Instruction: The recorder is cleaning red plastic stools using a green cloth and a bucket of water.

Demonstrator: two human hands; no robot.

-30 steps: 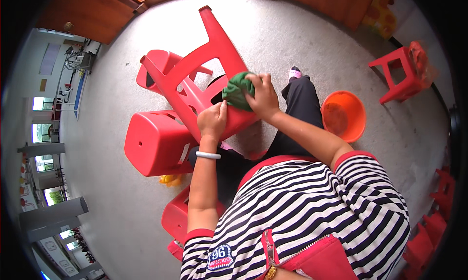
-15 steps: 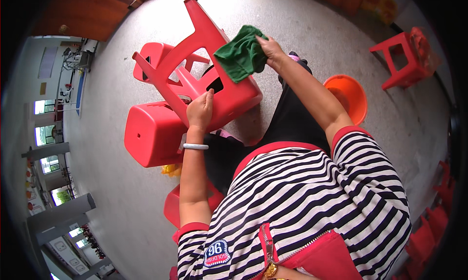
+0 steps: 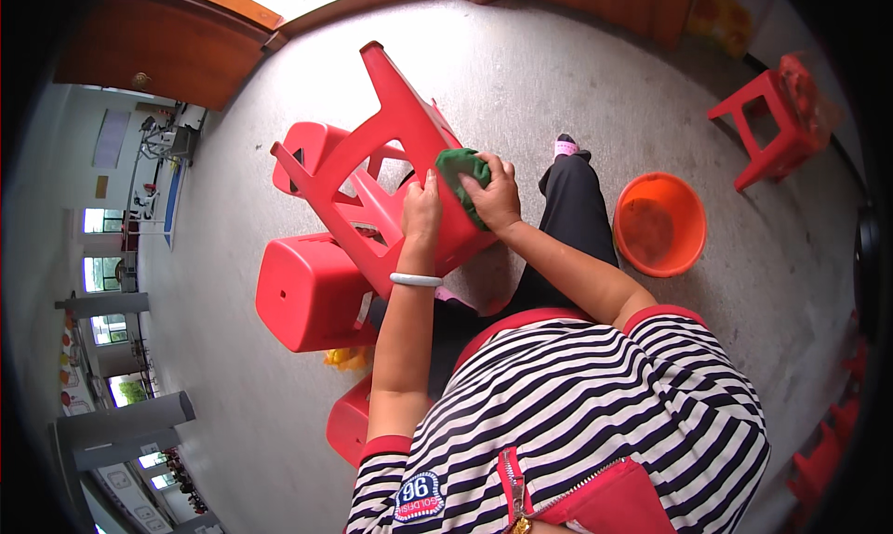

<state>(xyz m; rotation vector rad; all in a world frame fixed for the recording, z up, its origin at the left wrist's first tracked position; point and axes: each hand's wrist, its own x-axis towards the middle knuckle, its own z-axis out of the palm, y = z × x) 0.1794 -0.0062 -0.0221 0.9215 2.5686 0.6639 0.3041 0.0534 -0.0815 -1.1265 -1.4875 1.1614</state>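
Note:
A red plastic stool (image 3: 406,115) is tipped over in front of me, its legs pointing away and to the left. My left hand (image 3: 423,208) grips it near the side opening, thumb up and the other fingers hidden behind. A bunched green cloth (image 3: 454,167) lies under my right hand (image 3: 495,197), whose bent fingers press it to the stool's side near the seat end. Part of the cloth sticks out past my fingers toward the left.
More red stools stand close on the left, one (image 3: 302,292) beside my left forearm and another (image 3: 312,148) farther off. An orange bucket (image 3: 660,222) sits right of my leg. At the far right is another red stool (image 3: 767,129). A brown door (image 3: 167,41) stands far left.
My right hand has brought the green cloth down and nearer, from hanging spread beside the stool to bunched against its side. My left hand still holds the stool.

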